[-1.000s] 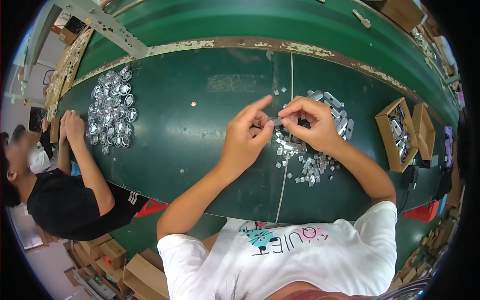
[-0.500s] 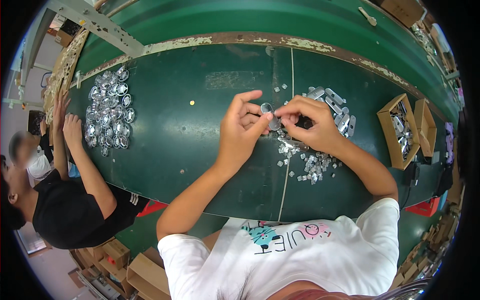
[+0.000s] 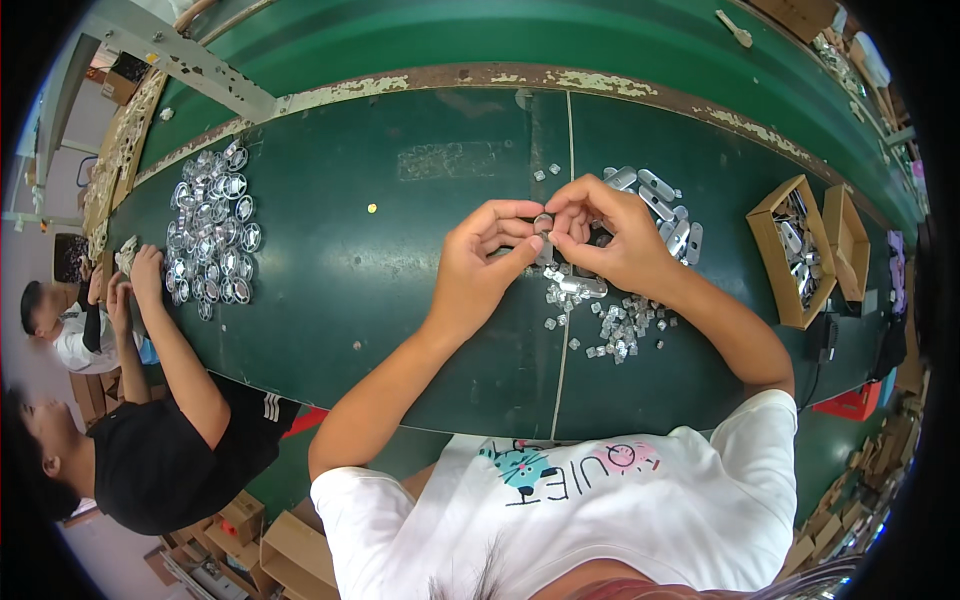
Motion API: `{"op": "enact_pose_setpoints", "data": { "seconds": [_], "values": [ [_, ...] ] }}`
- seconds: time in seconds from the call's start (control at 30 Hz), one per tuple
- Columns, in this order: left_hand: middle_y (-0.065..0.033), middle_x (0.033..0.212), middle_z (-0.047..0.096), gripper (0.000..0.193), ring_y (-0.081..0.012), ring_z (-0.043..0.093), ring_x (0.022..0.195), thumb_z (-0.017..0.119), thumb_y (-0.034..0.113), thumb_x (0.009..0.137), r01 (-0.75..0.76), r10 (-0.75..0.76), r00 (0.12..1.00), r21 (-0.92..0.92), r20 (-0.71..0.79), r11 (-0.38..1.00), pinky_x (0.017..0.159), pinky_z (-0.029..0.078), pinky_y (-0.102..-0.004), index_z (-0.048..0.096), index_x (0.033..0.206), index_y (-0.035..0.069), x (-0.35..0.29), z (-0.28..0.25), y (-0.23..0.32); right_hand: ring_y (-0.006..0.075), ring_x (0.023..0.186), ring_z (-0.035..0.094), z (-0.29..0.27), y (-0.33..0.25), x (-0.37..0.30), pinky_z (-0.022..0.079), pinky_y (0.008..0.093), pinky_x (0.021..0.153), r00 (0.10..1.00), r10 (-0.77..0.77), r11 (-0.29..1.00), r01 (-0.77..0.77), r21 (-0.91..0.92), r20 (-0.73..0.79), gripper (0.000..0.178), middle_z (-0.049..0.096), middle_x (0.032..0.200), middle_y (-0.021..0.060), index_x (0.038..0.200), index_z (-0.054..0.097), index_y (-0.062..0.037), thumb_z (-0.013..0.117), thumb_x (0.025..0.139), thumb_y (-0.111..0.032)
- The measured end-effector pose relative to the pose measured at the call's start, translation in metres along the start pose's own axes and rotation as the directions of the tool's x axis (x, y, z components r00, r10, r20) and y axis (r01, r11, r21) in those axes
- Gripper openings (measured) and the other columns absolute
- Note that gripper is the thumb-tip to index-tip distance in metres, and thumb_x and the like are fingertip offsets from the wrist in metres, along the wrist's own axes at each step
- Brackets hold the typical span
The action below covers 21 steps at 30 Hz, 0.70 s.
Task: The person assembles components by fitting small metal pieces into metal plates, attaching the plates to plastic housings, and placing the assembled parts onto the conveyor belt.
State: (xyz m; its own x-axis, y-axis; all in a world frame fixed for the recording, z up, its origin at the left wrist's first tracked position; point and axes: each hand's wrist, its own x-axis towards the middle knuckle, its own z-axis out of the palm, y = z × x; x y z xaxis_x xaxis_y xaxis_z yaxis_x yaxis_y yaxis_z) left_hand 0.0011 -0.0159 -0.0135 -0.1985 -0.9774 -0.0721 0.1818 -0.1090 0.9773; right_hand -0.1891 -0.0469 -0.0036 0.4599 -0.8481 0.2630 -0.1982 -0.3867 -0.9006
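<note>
Above the green table, my left hand [image 3: 487, 258] and my right hand [image 3: 617, 238] meet, closed at the fingertips around a small round shiny piece [image 3: 543, 224]. Both hands pinch it from either side. Its exact kind cannot be made out, as the fingers partly cover it. Just below and right of my hands lie many small clear square pieces [image 3: 622, 328]. Among them rests a silver oblong piece [image 3: 584, 287]. Behind my right hand sit several more silver oblong plates [image 3: 657, 186], partly hidden by it.
Round clear-and-silver pieces [image 3: 212, 225] form a large group at the left. Two cardboard boxes [image 3: 765, 262] stand at the right, one holding metal parts. A co-worker in a black shirt [image 3: 165, 450] works at the left edge. A raised ledge [image 3: 470, 78] runs along the back.
My right fingers have closed in toward the left ones, covering more of the round piece. The view has shifted slightly. The co-worker's hands have moved closer together around something pale.
</note>
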Motion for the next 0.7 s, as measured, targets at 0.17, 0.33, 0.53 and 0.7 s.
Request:
{"op": "enact_pose_setpoints", "data": {
  "seconds": [0.17,0.33,0.53,0.7],
  "values": [
    [-0.0074,0.099,0.064,0.025,-0.0110,0.062,0.091,0.064,0.001,0.087,0.026,-0.027,0.998,0.006,0.064,1.000,0.079,0.053,-0.0250,0.057,0.111,-0.003,-0.001,-0.001,0.001,0.0073,0.066,0.056,0.000,-0.001,-0.001,0.045,0.0218,0.059,1.000,-0.010,0.999,0.011,-0.037,0.024,0.021,0.060,0.077,0.0013,0.097,0.059,-0.0030,0.068,0.078,0.001],
    [-0.0075,0.099,0.063,0.025,-0.0114,0.062,0.090,0.064,0.001,0.087,0.006,-0.003,0.998,-0.068,0.055,0.998,0.079,0.053,-0.0253,0.056,0.111,-0.003,0.001,0.004,0.000,0.0070,0.076,0.056,0.002,0.009,-0.006,0.047,0.0222,0.069,0.999,0.052,0.972,-0.049,0.229,-0.009,0.020,0.058,0.090,0.0021,0.103,0.056,0.0001,0.065,0.085,0.003],
    [-0.0087,0.099,0.063,0.026,-0.0123,0.062,0.090,0.062,-0.002,0.086,-0.071,0.073,0.997,-0.035,0.034,0.997,0.080,0.053,-0.0261,0.056,0.111,-0.003,0.004,-0.004,-0.007,0.0059,0.077,0.057,0.007,0.009,0.003,0.047,0.0218,0.069,1.000,0.011,0.975,-0.012,0.220,0.004,0.025,0.061,0.087,0.0024,0.107,0.058,-0.0003,0.068,0.083,0.000],
    [-0.0100,0.103,0.066,0.027,-0.0137,0.064,0.092,0.065,0.002,0.083,-0.121,0.140,0.983,-0.154,0.115,0.981,0.080,0.052,-0.0274,0.059,0.109,-0.001,0.003,-0.006,-0.012,0.0146,0.095,0.062,0.007,0.015,-0.003,0.050,0.0250,0.081,1.000,0.017,1.000,-0.016,-0.002,0.021,0.038,0.062,0.109,0.0088,0.119,0.058,-0.0016,0.063,0.081,0.002]
  ]
}}
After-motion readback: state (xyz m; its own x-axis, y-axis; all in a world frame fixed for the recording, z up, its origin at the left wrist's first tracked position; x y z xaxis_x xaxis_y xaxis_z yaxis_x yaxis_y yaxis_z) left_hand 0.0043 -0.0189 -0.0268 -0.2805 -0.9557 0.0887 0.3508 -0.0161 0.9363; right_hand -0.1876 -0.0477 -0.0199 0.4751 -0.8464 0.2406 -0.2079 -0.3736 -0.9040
